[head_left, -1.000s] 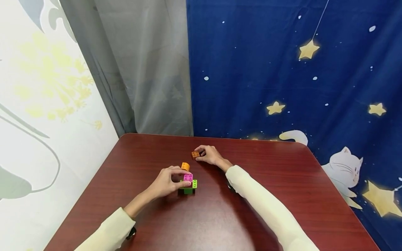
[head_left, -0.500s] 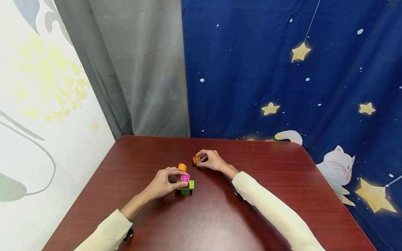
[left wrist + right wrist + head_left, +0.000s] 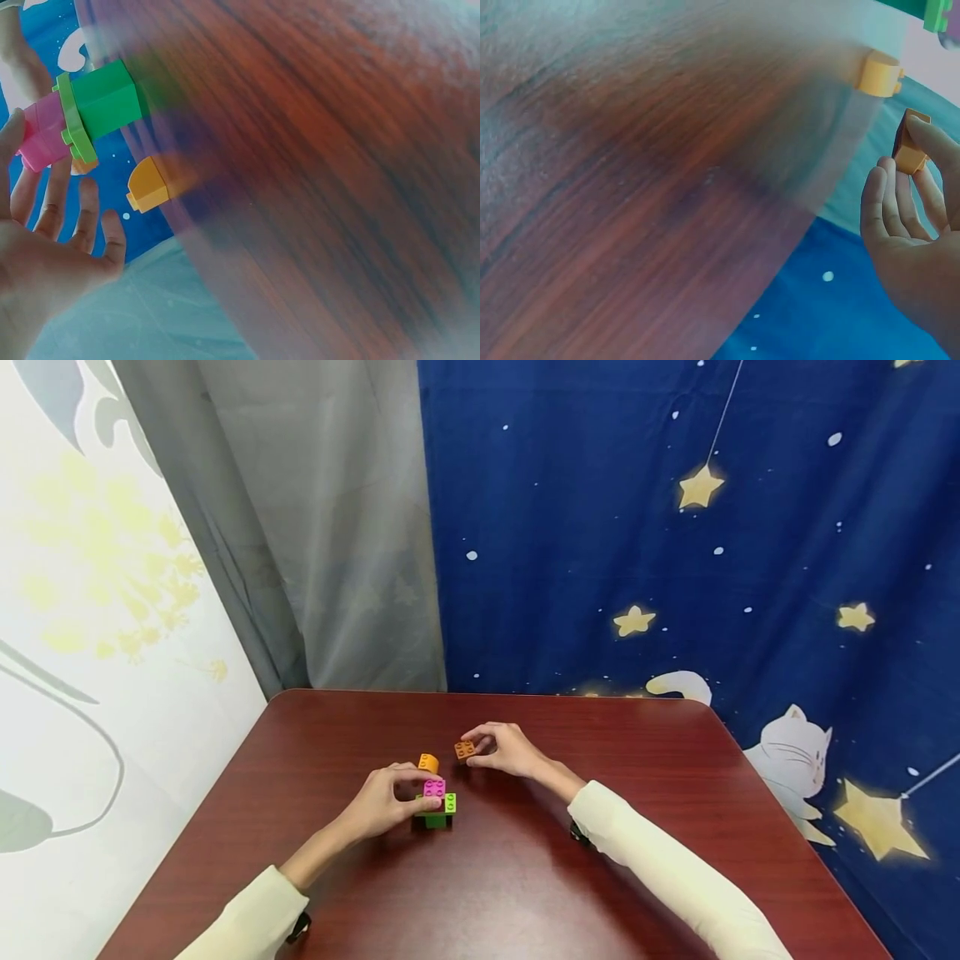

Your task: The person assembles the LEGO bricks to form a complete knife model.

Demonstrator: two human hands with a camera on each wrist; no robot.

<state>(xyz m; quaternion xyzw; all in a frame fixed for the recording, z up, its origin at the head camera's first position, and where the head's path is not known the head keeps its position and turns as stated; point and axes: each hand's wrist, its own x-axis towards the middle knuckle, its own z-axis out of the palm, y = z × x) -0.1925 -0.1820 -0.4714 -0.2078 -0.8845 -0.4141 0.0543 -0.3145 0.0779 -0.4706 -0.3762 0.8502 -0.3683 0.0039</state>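
On the table stands a small stack of toy building bricks: a green brick (image 3: pixel 109 97) at the bottom, a light green plate (image 3: pixel 451 803) over it and a pink brick (image 3: pixel 434 787) on top. My left hand (image 3: pixel 386 802) pinches the pink brick between thumb and fingers. A brown-orange brick (image 3: pixel 465 751) with studs on top is pinched by my right hand (image 3: pixel 510 752), beyond the stack and a little to its right. In the right wrist view this brick (image 3: pixel 911 154) shows tilted, its far side hidden by the thumb. Just behind the stack sits an orange brick (image 3: pixel 428 763) with a rounded side.
The dark red wooden table (image 3: pixel 495 893) reaches back to a grey curtain (image 3: pixel 352 527) and a blue curtain (image 3: pixel 555 527) with stars. A white patterned wall hanging (image 3: pixel 90 693) is on the left. Both forearms wear pale sleeves (image 3: pixel 667 868).
My right hand has drawn the brown-orange brick toward me and slightly right relative to the stack. My left hand keeps hold of the pink brick. The head view has shifted a little.
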